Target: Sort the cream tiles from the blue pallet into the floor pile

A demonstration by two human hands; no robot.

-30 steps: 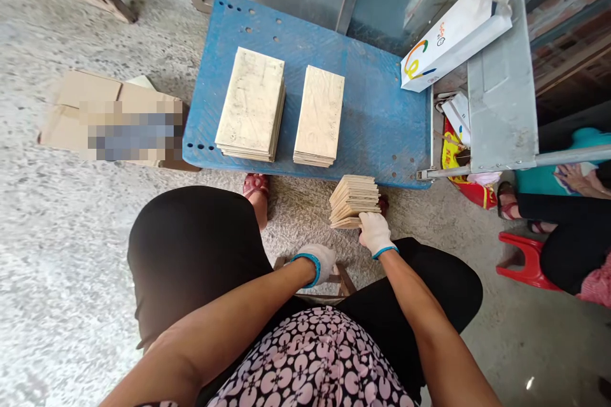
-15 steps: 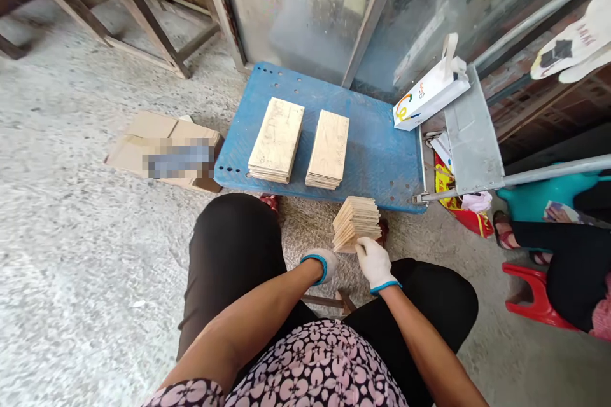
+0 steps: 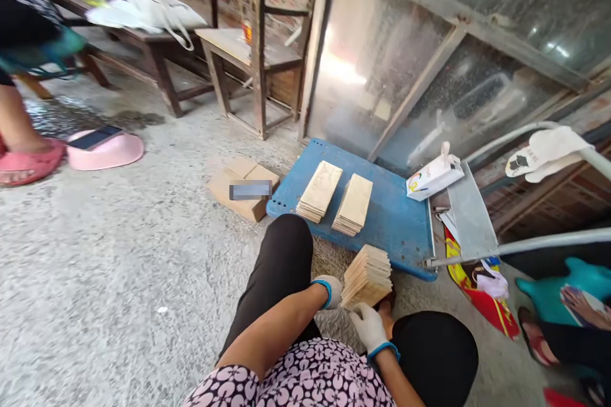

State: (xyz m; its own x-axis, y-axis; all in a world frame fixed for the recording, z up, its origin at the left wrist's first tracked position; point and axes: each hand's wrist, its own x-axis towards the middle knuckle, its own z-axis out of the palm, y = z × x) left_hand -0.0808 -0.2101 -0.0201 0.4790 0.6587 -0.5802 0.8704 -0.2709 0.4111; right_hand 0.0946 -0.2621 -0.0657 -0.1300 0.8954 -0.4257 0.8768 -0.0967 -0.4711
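I see the left hand point(image 3: 329, 289) and right hand point(image 3: 368, 328), both gloved, their fingers closed from either side on a loose stack of boards point(image 3: 366, 276), held just beside the blue pallet point(image 3: 405, 248). A squared stack point(image 3: 319, 191) and a second stack point(image 3: 352, 206) already lie on the pallet; this third is in hand, off it.

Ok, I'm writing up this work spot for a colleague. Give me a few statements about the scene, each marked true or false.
1. The left hand and right hand wear white gloves with blue cuffs. True.
2. Three stacks lie on the blue platform. False: only a first stack and a second stack.
3. The cardboard box sits on that platform. False: it lies on the concrete floor beside it.
4. A stack of thin wooden boards is right by the hands. True.
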